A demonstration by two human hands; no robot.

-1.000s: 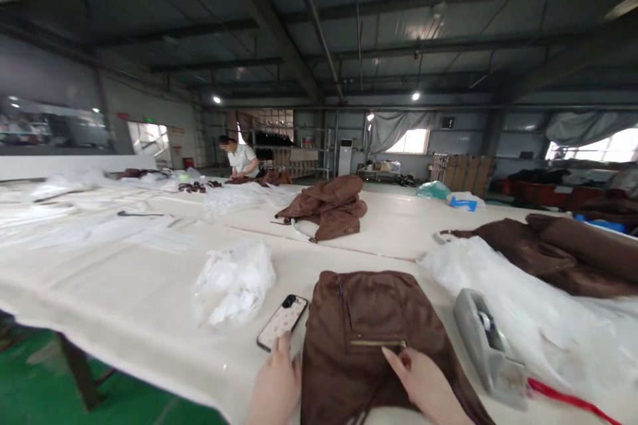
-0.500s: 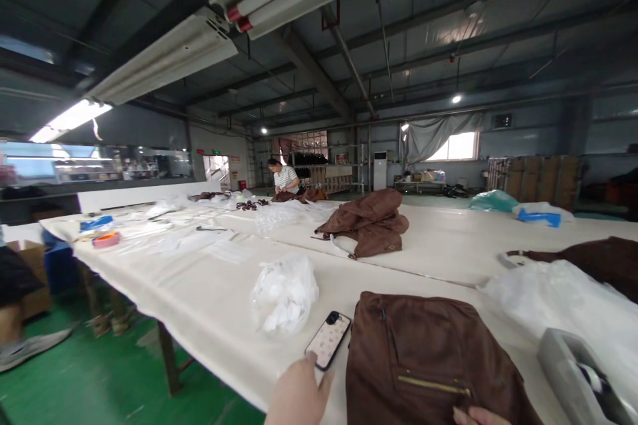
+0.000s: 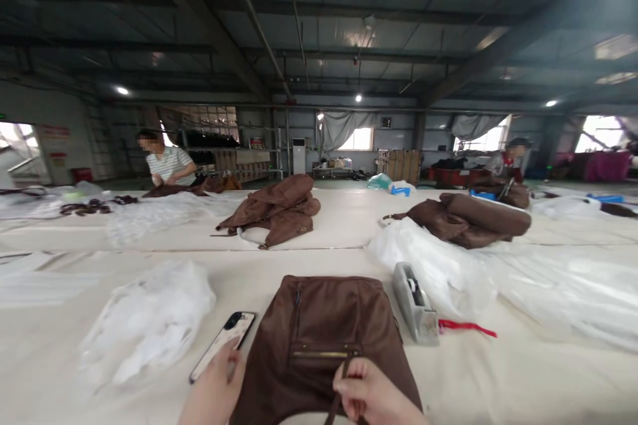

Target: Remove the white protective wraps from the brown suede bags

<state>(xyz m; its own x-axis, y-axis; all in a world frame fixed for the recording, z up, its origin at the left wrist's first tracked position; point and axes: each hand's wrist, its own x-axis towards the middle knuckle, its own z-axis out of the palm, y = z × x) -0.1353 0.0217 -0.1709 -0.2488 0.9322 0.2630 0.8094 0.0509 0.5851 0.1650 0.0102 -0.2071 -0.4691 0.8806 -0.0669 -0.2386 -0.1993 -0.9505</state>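
Pinched between right-hand thumb and fingers: a thin brown strap, over the front of the brown bag, just below its gold zipper. Right hand at bottom of frame, right of centre. Left hand, bottom left of centre, fingers curled over the lower end of a patterned phone; can't tell if it grips or only rests. Bag lies flat, lower centre of frame, on a pale-covered table, phone just beside its left edge. Clear plastic bag with white bits at lower left. Grey tape dispenser right of the bag, red ribbon trailing off it to the right. Clear plastic sheeting behind and right of the dispenser. Brown bundle mid-frame, second brown bundle right of centre. Person in striped shirt at left of frame, hands at brown fabric; another person at right, face blurred.
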